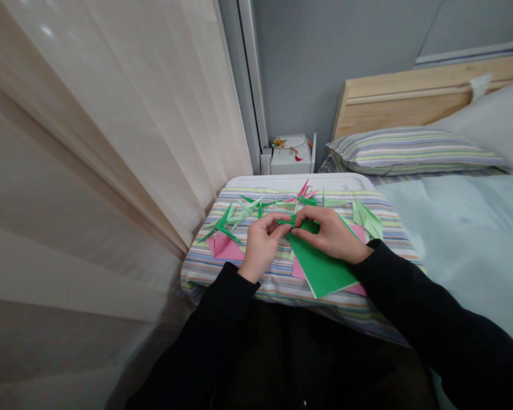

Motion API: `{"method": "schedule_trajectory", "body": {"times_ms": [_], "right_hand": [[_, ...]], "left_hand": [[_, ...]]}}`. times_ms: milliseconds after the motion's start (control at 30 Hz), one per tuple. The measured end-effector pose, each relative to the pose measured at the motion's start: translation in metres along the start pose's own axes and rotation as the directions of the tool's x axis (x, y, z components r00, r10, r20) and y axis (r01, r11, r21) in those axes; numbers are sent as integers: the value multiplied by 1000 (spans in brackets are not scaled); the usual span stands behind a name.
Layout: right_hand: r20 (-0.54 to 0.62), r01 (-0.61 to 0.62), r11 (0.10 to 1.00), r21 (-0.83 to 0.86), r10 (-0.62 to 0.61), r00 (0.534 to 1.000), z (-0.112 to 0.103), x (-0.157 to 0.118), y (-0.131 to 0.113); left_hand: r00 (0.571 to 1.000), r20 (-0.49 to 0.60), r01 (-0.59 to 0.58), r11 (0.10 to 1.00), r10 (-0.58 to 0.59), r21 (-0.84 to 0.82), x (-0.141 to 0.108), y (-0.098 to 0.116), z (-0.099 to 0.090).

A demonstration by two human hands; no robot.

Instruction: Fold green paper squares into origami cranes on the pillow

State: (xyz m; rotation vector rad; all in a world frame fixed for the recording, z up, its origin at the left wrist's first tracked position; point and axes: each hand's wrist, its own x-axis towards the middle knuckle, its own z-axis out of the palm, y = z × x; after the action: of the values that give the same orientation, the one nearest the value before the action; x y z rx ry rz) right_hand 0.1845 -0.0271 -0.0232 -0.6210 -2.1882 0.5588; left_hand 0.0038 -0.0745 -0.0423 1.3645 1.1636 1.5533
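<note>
My left hand (261,245) and my right hand (331,233) meet over the cloth-covered table, their fingertips pinching a small folded green paper (293,223) between them. Below my right hand lie green paper sheets (320,267), with pink sheets (298,270) showing at their edges. Left of my left hand, a dark green folded paper piece (220,226) rests by a pink folded paper (223,247). Pale green folded pieces (248,210) lie behind it. Past my fingers is a pink folded piece (303,192), and a pale green one (367,219) lies beyond my right wrist.
A striped cloth (209,271) covers the table, whose white rim (346,181) shows at the back. A cream curtain (154,114) hangs at left. The bed (465,228) stands at right. Behind is a white cabinet (290,165) with small items on it.
</note>
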Motion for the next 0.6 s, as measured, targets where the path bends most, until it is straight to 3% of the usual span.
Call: {"method": "schedule_trajectory", "body": {"times_ms": [267,600], "right_hand": [[-45,21,998,55,-19,999,0,0,1],[14,-216,947,236,219,976,-3,2,-2]], "left_hand": [[996,11,85,991,-84,-105,3,-2,2],[998,0,55,997,-55,-56,-3,1,1]]}}
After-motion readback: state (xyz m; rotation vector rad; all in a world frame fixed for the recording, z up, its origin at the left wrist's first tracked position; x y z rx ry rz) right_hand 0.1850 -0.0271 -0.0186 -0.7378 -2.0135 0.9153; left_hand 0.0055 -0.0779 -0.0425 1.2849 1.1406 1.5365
